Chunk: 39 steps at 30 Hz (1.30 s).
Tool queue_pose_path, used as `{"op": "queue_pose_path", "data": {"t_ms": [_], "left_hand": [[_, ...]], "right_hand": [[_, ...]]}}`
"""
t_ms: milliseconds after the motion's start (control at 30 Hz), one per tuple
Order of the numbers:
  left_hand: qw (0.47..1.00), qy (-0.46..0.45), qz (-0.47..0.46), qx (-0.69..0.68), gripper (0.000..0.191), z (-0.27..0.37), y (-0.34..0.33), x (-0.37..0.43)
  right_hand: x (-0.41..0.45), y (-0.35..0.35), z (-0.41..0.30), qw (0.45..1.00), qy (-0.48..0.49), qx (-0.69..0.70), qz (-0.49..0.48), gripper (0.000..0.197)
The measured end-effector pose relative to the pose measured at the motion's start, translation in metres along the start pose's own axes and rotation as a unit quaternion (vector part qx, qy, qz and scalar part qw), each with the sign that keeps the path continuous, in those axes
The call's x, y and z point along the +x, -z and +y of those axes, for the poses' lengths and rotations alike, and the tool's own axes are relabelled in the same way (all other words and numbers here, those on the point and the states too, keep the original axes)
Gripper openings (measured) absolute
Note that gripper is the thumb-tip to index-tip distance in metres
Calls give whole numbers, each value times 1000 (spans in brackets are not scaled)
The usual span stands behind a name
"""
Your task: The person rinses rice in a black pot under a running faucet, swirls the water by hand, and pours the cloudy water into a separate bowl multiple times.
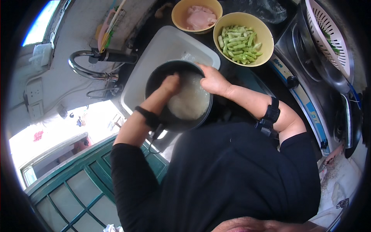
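A round dark cooking pot [211, 101] is tilted over the light grey sink basin [171, 43]. It holds cloudy whitish water with a pale mass that looks like rice [188, 105]. My right hand [214, 79] grips the pot's far right rim, thumb towards the inside. Inside the pot is my left hand [171, 83], lowered by the left inner wall. Its fingers are mostly hidden, so whether they hold anything does not show.
Beyond the sink stand a yellow bowl of pale raw meat in liquid [200, 17] and a yellow bowl of cut green beans [240, 43]. A chrome faucet [87, 74] is at the left. To the right are a gas stove [304, 101], a wok [327, 63] and a white colander [333, 37].
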<state>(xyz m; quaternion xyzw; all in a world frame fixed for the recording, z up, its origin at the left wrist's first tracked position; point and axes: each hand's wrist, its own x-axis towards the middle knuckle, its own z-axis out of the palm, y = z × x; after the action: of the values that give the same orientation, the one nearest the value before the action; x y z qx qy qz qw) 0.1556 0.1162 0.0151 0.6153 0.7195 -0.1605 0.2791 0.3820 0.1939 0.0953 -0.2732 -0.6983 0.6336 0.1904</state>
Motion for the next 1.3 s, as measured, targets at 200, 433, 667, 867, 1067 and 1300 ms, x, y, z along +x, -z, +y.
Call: {"op": "queue_pose_path", "data": {"t_ms": [200, 433, 667, 867, 1067, 1300], "left_hand": [[968, -215, -125, 38, 52, 87, 0, -34], [994, -30, -100, 14, 52, 20, 35, -54], [994, -81, -72, -27, 60, 64, -18, 2], [964, -236, -122, -24, 55, 61, 45, -82], [974, -143, -7, -178, 42, 64, 53, -130], [977, -93, 135, -139, 18, 34, 16, -155]], "right_hand": [[1, 1, 4, 998, -27, -56, 24, 59], [-4, 3, 9, 999, 3, -28, 26, 57], [4, -3, 11, 996, -4, -82, 46, 53], [5, 8, 3, 999, -3, -48, 23, 54], [0, 11, 9, 997, 3, -76, -18, 60], [-3, 7, 8, 966, 207, -117, 99, 59]]}}
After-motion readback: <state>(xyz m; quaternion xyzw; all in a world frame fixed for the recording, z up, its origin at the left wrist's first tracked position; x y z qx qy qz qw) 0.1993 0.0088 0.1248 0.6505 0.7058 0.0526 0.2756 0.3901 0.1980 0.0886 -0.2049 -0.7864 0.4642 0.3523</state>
